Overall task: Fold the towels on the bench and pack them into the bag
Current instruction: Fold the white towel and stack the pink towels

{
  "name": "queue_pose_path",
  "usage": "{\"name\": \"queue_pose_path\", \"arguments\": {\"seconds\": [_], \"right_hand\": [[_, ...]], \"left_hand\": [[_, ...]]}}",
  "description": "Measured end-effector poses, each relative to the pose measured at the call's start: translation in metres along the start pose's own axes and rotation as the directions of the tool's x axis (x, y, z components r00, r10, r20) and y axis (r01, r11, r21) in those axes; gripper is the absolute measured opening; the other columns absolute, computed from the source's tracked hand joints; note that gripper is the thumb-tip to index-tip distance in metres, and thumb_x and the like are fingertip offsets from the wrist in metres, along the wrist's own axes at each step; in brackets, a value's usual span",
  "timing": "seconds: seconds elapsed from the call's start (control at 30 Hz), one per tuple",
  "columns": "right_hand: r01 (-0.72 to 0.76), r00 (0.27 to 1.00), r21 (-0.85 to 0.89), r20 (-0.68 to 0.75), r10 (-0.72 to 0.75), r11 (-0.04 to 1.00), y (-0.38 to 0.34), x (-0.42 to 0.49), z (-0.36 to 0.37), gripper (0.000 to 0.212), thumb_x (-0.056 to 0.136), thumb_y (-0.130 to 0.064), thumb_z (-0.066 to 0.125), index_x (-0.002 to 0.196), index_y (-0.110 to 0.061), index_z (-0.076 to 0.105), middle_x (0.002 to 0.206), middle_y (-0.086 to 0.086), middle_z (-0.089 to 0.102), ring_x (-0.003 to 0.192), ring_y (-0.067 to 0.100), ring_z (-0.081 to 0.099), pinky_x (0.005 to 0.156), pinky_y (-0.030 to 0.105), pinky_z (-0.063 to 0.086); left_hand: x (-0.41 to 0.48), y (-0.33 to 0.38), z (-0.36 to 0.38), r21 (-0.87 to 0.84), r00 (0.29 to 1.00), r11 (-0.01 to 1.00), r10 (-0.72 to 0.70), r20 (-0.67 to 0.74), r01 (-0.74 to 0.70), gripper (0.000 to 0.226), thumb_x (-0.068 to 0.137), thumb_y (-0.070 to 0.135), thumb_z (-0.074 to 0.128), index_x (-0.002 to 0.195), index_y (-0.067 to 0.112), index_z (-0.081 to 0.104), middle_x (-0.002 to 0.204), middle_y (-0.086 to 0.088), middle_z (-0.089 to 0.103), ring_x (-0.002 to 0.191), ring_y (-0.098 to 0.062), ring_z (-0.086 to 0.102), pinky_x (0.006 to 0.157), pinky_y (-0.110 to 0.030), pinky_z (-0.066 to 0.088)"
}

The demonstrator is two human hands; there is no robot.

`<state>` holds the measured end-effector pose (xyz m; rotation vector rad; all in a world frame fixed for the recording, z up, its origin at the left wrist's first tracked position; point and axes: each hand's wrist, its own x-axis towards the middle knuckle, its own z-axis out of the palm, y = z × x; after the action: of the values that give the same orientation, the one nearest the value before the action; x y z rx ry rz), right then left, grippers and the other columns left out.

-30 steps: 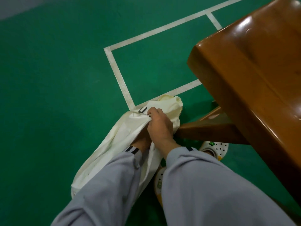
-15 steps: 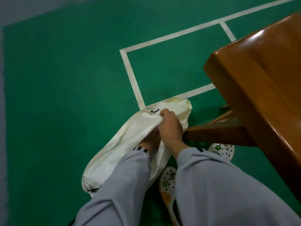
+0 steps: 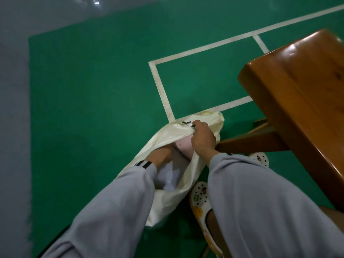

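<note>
Two hands: right hand pinches bag at zip edge; left hand inside it, grip hidden; pink towel within.

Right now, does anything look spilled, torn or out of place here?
Nothing stands out. The cream bag lies on the floor beside the bench; the right hand grips its rim, the left hand reaches inside, where a pink towel shows. Nothing spilled or torn.

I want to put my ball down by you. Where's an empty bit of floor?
Widest bare patch: the green floor left of the bag, out to the grey strip. Another sits inside the white lines beyond the bag, beside the bench. Crowded: between the bag and the bench leg, where the shoes stand.
</note>
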<state>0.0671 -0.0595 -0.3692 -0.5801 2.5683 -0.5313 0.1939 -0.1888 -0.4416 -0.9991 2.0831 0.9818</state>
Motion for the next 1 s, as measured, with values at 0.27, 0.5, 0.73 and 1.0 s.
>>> {"name": "queue_pose_path", "arguments": {"seconds": [0.27,0.5,0.73,1.0], "right_hand": [[0.163,0.984,-0.311,0.120,-0.132,0.936,-0.017,-0.023,0.005,0.058,0.086,-0.014,0.062,0.141,-0.020,0.042,0.148,0.017,0.037,0.134,0.040,0.040,0.109,0.048,0.038],[0.300,0.952,-0.444,0.190,-0.238,0.844,-0.032,-0.050,0.002,0.041,0.095,-0.039,0.057,0.130,-0.018,0.053,0.145,0.016,0.042,0.136,0.037,0.037,0.112,0.050,0.030],[0.345,0.936,-0.586,0.274,-0.222,0.733,-0.052,-0.100,-0.030,0.040,0.096,-0.032,0.049,0.135,-0.026,0.056,0.140,0.012,0.050,0.137,0.039,0.038,0.113,0.059,0.028],[0.301,0.943,-0.540,0.292,-0.161,0.786,-0.072,-0.156,-0.121,0.047,0.098,-0.030,0.049,0.145,-0.025,0.046,0.146,0.010,0.048,0.136,0.034,0.041,0.115,0.052,0.027]], "left_hand": [[-0.007,-0.024,-0.028,0.232,0.956,0.929,0.294,0.016,-0.289,0.073,0.097,0.032,0.057,0.162,0.029,0.022,0.168,-0.001,0.020,0.152,-0.019,0.019,0.127,-0.041,0.016],[-0.056,0.007,-0.047,0.240,0.955,0.934,0.217,0.201,-0.263,0.046,0.103,0.031,0.048,0.149,0.028,0.049,0.157,-0.001,0.043,0.143,-0.028,0.039,0.120,-0.046,0.027],[-0.112,0.030,-0.078,0.151,0.960,0.976,0.114,0.254,-0.156,0.046,0.105,0.033,0.048,0.149,0.021,0.048,0.144,-0.007,0.053,0.114,-0.029,0.064,0.088,-0.038,0.060],[-0.197,0.094,-0.110,0.171,0.963,0.955,0.218,0.157,-0.244,0.039,0.104,0.036,0.050,0.142,0.027,0.056,0.139,-0.002,0.057,0.107,-0.030,0.063,0.085,-0.036,0.055]]}}
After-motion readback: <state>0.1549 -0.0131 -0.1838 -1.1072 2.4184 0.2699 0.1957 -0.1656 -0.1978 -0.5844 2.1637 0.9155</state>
